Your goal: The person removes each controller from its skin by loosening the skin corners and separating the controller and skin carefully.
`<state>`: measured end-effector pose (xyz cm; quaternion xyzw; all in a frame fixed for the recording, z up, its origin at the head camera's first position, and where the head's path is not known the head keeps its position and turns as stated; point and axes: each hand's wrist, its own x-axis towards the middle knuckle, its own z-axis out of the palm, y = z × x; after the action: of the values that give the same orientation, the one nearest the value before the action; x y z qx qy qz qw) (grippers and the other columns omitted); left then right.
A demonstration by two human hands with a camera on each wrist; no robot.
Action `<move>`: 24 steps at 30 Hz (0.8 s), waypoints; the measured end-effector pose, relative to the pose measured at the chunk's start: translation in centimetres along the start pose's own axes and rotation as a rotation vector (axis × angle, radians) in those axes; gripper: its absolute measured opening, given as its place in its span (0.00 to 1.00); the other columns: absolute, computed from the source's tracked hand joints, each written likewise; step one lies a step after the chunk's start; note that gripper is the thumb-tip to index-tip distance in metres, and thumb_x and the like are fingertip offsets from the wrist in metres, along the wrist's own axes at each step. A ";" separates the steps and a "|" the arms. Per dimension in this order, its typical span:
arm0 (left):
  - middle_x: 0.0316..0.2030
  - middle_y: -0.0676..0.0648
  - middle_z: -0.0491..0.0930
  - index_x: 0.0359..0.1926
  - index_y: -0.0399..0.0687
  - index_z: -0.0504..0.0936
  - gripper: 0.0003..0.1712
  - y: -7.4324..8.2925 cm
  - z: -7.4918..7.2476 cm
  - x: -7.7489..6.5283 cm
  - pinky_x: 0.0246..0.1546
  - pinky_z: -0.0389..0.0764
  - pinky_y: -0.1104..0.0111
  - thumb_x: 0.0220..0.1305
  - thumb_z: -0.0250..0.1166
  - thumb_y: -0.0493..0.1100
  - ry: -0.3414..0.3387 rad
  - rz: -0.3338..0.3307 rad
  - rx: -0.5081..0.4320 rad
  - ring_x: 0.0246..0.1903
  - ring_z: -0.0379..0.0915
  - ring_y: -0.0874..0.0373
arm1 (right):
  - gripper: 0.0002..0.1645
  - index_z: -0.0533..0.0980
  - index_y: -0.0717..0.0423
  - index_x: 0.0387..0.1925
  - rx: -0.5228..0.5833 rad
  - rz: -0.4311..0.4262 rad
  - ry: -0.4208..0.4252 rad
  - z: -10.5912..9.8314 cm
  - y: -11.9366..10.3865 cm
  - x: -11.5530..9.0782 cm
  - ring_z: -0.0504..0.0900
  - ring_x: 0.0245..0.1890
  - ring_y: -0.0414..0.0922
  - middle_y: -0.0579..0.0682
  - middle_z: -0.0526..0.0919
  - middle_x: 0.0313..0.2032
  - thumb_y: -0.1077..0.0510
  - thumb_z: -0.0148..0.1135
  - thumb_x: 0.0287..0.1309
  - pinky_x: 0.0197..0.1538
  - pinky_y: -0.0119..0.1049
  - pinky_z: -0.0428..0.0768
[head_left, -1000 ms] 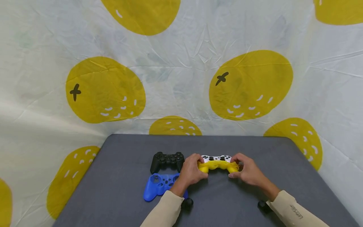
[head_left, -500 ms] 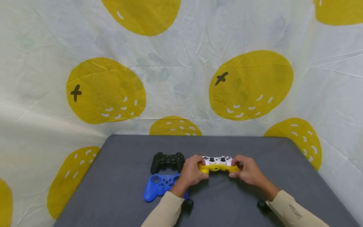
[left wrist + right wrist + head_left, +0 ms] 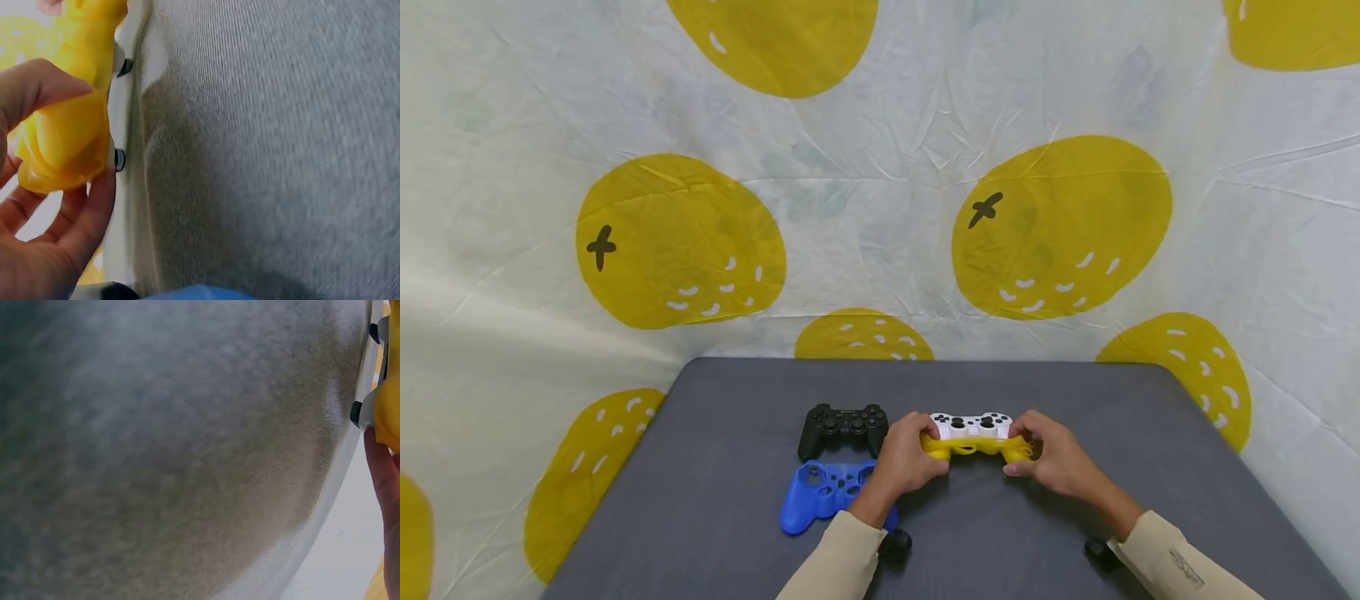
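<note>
A white game controller (image 3: pixel 972 425) with black buttons is held between both hands near the middle of the table. Its near side and grips are wrapped in a soft yellow silicone cover (image 3: pixel 977 445), bunched along its upper edge, while the white button face stays bare. My left hand (image 3: pixel 912 454) grips the left end, the thumb pressing on the yellow grip in the left wrist view. At the other end, my right hand (image 3: pixel 1051 452) pinches the cover and controller between thumb and fingers. Only part of the right hand shows in the right wrist view.
Left of the hands, a black game controller (image 3: pixel 844 427) lies on the grey table (image 3: pixel 730 500). Nearer to me lies a blue silicone controller cover (image 3: pixel 818 493), partly hidden by my left forearm. A patterned cloth (image 3: pixel 880 242) hangs behind the table.
The cover's upper edge has been pulled down toward me, baring more of the white controller. Both hands keep nearly the same places. The black controller and blue cover stay put.
</note>
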<state>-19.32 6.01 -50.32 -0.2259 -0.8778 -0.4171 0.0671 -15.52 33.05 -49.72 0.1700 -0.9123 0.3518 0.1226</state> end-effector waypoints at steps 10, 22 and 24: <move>0.35 0.53 0.79 0.34 0.51 0.82 0.21 0.3 0.1 0.0 0.39 0.76 0.74 0.41 0.84 0.38 0.023 -0.076 -0.037 0.35 0.72 0.63 | 0.29 0.80 0.51 0.41 -0.039 -0.052 0.037 -0.1 -0.4 -0.1 0.79 0.40 0.39 0.45 0.82 0.41 0.67 0.87 0.35 0.44 0.41 0.86; 0.34 0.51 0.80 0.32 0.49 0.82 0.19 0.0 0.1 0.1 0.37 0.76 0.75 0.39 0.82 0.36 0.033 -0.092 -0.126 0.33 0.71 0.64 | 0.26 0.76 0.51 0.34 -0.012 -0.073 0.040 0.0 -0.3 0.3 0.73 0.33 0.37 0.43 0.79 0.32 0.73 0.82 0.37 0.36 0.31 0.73; 0.34 0.51 0.80 0.33 0.49 0.82 0.19 0.0 0.1 0.1 0.37 0.76 0.75 0.40 0.82 0.36 0.025 -0.109 -0.136 0.33 0.71 0.64 | 0.26 0.76 0.51 0.34 -0.008 -0.070 0.033 0.0 -0.4 0.3 0.73 0.34 0.37 0.43 0.79 0.33 0.73 0.82 0.38 0.37 0.31 0.73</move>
<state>-19.41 6.09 -50.35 -0.1766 -0.8576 -0.4814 0.0397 -15.69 32.73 -49.37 0.1956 -0.9052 0.3462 0.1503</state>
